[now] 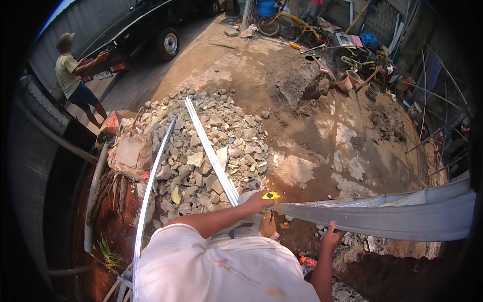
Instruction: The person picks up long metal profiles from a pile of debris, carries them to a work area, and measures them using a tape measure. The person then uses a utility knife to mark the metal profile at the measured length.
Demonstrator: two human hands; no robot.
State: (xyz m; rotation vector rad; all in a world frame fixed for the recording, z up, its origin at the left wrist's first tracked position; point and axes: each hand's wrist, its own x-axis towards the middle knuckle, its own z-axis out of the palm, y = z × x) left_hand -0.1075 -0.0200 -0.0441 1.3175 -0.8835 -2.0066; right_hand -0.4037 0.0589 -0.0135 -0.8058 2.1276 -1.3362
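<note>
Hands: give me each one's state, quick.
Left hand: closed around a yellow tool at the metal sheet's end.
Right hand: gripping the metal sheet's lower edge.

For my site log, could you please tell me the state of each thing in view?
Left hand: closed around a yellow tool at the sheet's end.
Right hand: steadying the sheet's lower edge.
Grey metal sheet: held roughly level.
Metal rail: lying across rubble pile.

Dull grey sheet-metal channel (382, 216), smooth with a faint sheen, bright galvanised steel strips (209, 151), yellow plastic tape measure (270, 196), rough broken concrete rubble (201, 146), matt white cotton shirt (216, 267), damp reddish earth (312, 126).
</note>
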